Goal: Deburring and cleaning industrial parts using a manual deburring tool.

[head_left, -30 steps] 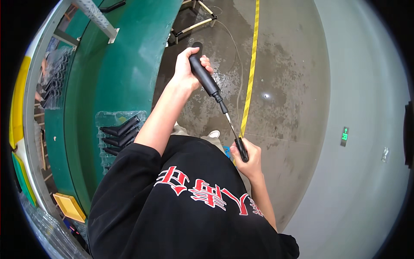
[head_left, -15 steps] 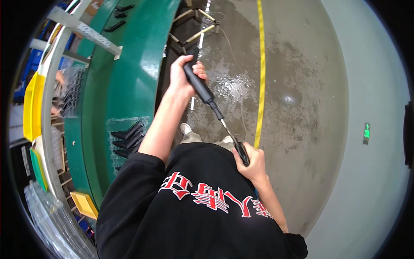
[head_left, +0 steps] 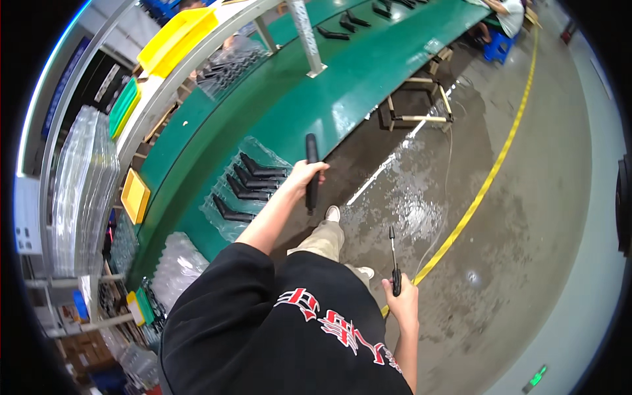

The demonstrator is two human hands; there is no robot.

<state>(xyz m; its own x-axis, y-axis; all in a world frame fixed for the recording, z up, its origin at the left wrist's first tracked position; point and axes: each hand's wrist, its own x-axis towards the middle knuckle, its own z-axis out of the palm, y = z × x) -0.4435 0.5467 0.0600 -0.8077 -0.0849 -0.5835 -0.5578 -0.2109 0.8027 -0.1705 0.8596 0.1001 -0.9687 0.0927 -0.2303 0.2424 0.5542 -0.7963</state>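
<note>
My left hand point(head_left: 307, 175) is wrapped round a black tube-shaped handle point(head_left: 311, 146), held upright beside the bench edge. In my right hand point(head_left: 403, 306), lower and to the right, is a screwdriver point(head_left: 396, 283) with a black grip and a thin metal shaft pointing away from me. A small dark piece point(head_left: 392, 232) sits at the shaft's tip, apart from the handle in my left hand. Left of my left forearm, several angled black handles point(head_left: 253, 184) lie in a clear plastic tray point(head_left: 258, 149) on the green bench point(head_left: 349, 108).
More black handles point(head_left: 354, 20) lie farther along the bench. A metal post point(head_left: 304, 36) rises from it. Yellow bins point(head_left: 135, 196) and stacked clear trays point(head_left: 82, 191) stand left. A tube-frame stand point(head_left: 421, 119) is beside the bench; a person point(head_left: 508, 16) sits beyond.
The screwdriver has come away from the black handle, and my hands have moved apart. My view has turned left toward the bench, showing more of the tray.
</note>
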